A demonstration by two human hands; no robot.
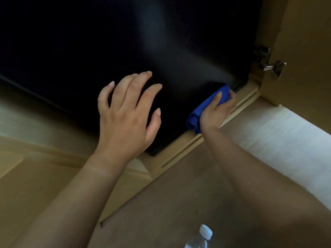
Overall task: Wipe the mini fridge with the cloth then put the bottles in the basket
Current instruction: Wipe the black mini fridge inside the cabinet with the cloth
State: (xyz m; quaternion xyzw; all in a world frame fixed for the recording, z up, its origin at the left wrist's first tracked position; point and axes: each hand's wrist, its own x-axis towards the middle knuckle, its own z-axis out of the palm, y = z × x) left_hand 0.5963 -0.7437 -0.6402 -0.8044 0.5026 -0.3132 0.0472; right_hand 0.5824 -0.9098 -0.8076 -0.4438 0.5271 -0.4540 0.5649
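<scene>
The black mini fridge [111,38] fills the upper left of the view, set inside a wooden cabinet. My right hand [217,109] is shut on a bunched blue cloth [206,108], pressing it against the fridge door's lower right edge. My left hand [128,113] rests flat on the door with its fingers spread, holding nothing. A clear plastic bottle [201,238] with a white cap shows at the bottom edge, below my arms. No basket is in view.
The open wooden cabinet door [304,51] with metal hinges [268,59] stands at the upper right. A wooden base rail [189,151] runs under the fridge. Brown floor [179,203] lies below, with a pale strip [279,140] to the right.
</scene>
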